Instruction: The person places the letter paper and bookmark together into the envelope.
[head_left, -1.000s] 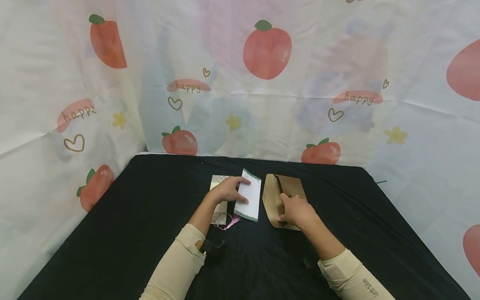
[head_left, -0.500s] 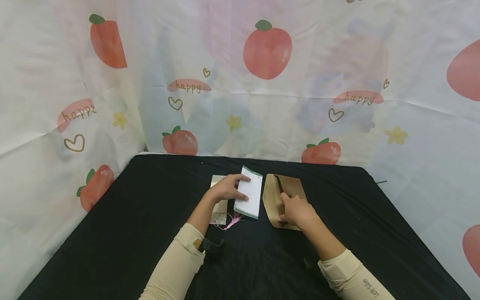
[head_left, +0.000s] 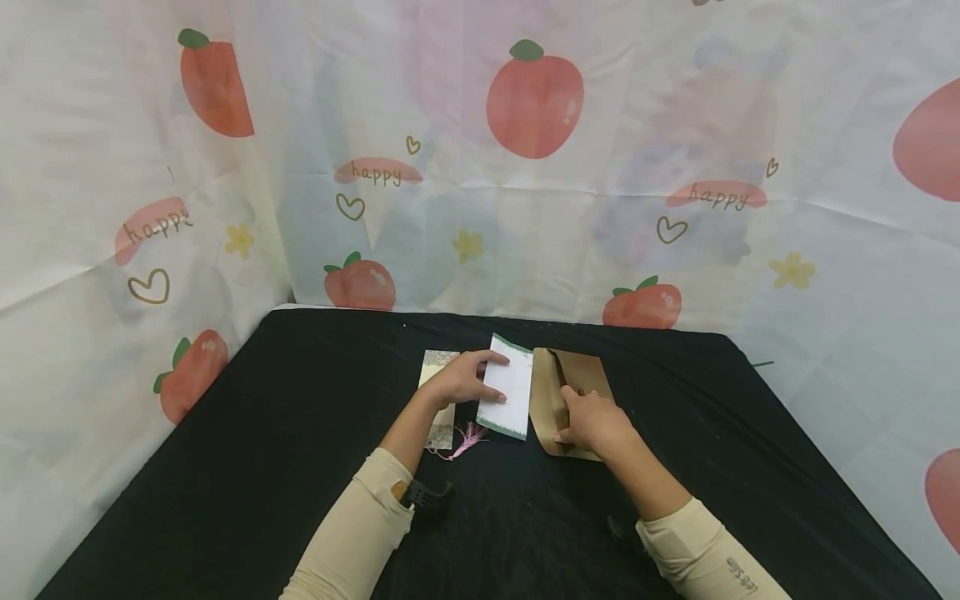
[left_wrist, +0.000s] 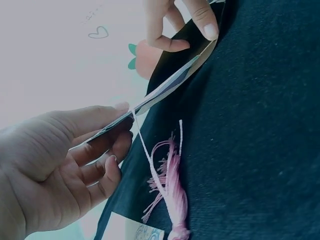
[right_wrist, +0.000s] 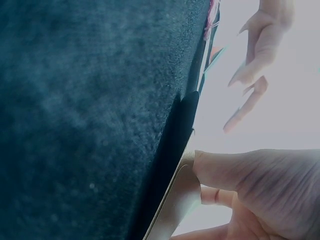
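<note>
White card (head_left: 512, 400) in the left grip (head_left: 459, 380), beside a brown envelope (head_left: 588, 367)
Thumb above and fingers beneath, the left grip pinches the card just left of the envelope; whether their edges touch is unclear. The right grip (head_left: 597, 423) pinches the envelope by its opening. On the black-covered counter (head_left: 517, 533) lie a patterned slip (head_left: 440, 432), partly hidden by the left grip, and a pink tassel (head_left: 468, 442).
</note>
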